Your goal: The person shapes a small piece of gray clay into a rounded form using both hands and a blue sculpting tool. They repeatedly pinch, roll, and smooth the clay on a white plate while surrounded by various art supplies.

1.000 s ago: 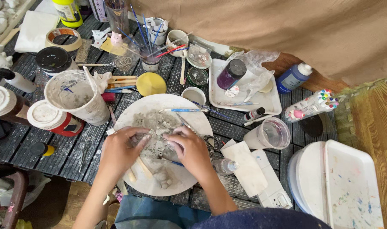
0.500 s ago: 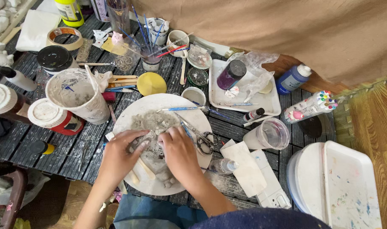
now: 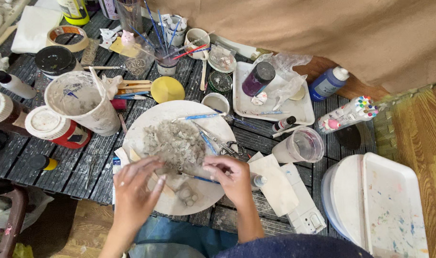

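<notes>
Two hands at the near rim of a clay-smeared plate on a crowded craft table

Nearest the camera, the left hand (image 3: 134, 188) lies with fingers loosely spread and nothing clearly grasped, fingertips on the near edge of the round white plate (image 3: 146, 119) beside a pale wooden stick (image 3: 153, 177); the right hand (image 3: 231, 177) pinches a thin blue-handled tool (image 3: 199, 178) that runs leftward across the plate between the two hands. Just beyond both hands, touching neither palm, the grey flaky clay mass (image 3: 175, 143) sits at the plate's middle, with small clay lumps (image 3: 188, 196) between the hands at the near rim. Further off lie scissors (image 3: 230, 148), a white paint-smeared bucket (image 3: 82, 102), a yellow lid (image 3: 167, 89) and a white tray (image 3: 294, 107) holding a dark purple bottle (image 3: 258, 79)
</notes>
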